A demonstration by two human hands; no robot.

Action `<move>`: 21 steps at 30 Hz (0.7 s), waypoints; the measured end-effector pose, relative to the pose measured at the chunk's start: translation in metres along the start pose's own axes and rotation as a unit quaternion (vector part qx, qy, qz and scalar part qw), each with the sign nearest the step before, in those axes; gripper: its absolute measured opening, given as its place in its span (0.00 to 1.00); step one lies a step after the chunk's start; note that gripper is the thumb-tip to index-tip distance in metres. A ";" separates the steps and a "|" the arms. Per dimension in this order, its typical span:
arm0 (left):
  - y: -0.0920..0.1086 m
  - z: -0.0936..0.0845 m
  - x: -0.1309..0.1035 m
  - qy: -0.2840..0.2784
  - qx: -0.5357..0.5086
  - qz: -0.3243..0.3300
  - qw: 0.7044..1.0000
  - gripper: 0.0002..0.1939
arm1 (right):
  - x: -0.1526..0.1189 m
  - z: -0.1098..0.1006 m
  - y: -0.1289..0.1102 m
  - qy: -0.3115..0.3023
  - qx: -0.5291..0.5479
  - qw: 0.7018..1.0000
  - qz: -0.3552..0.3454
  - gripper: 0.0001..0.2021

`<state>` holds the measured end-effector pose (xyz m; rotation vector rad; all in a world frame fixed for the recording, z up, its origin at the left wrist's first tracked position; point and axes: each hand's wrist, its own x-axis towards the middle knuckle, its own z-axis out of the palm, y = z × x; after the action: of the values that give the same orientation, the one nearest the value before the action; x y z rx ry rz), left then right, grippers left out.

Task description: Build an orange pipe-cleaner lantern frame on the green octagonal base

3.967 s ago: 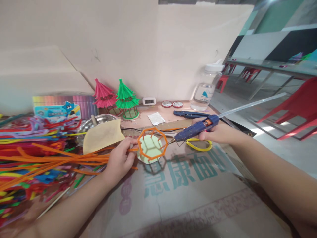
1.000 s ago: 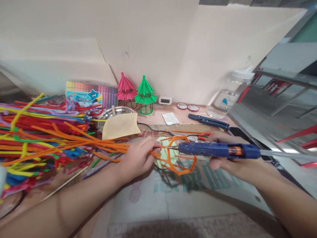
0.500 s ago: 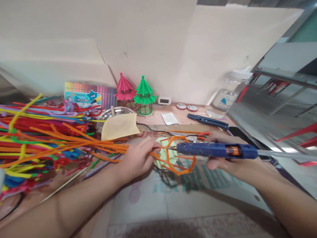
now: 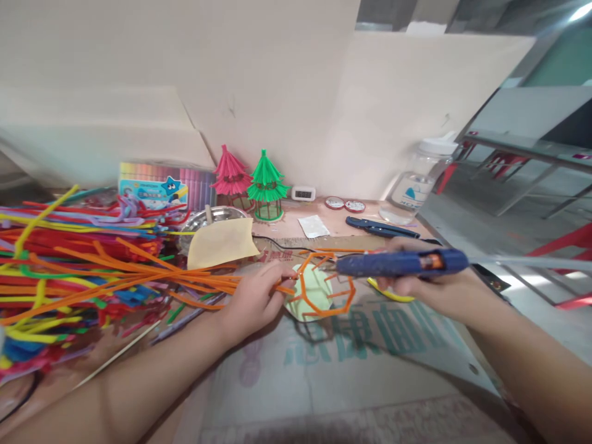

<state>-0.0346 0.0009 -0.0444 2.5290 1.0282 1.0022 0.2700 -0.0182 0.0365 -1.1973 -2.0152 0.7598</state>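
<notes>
My left hand [image 4: 261,295] is closed, thumb and fingers pinching the left side of an open, many-sided frame [image 4: 319,312] of orange pipe cleaners. The frame is held above a pale green rounded piece [image 4: 316,287] and casts a shadow on the board. Wrapped around a blue hot glue gun [image 4: 379,264], my right hand [image 4: 411,288] keeps it level, nozzle pointing left over the frame's upper part. Whether the nozzle touches the frame, I cannot tell. A clear glue stick [image 4: 509,262] protrudes from the gun's back. Loose orange pipe cleaners [image 4: 185,280] lie left of my left hand.
Many coloured pipe cleaners [image 4: 83,246] pile up at left. Behind stand a marker set [image 4: 157,188], pink [image 4: 230,172] and green [image 4: 264,182] tower models, a small clock [image 4: 303,193] and a water bottle [image 4: 411,185]. Blue-handled cutters [image 4: 382,227] and a metal bowl [image 4: 217,214] lie nearer.
The glue gun's nozzle has shifted right, away from the frame's left edge near my left fingers. The frame has turned slightly. A yellow curved strip now shows below my right hand.
</notes>
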 end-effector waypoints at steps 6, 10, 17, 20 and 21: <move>0.001 0.004 -0.001 -0.055 -0.030 -0.067 0.996 0.10 | 0.043 -0.008 0.040 0.049 -0.072 0.994 0.066 0.21; 0.002 -0.001 -0.001 -0.070 -0.037 -0.058 0.995 0.10 | 0.087 0.010 0.067 0.047 -0.084 0.985 0.142 0.20; -0.008 -0.009 -0.005 0.088 -0.052 -0.119 0.988 0.09 | 0.136 0.044 0.106 0.051 -0.099 0.984 0.141 0.16; -0.006 -0.021 0.003 0.162 -0.070 -0.149 0.973 0.09 | 0.139 0.046 0.114 0.057 -0.113 0.984 0.129 0.16; -0.004 -0.027 0.007 0.170 -0.083 -0.151 0.970 0.08 | 0.139 0.045 0.115 0.057 -0.117 0.984 0.124 0.16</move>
<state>-0.0506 0.0076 -0.0224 2.0297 1.3099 1.3892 0.2440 0.1474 -0.0439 -1.6124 -1.9217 0.5645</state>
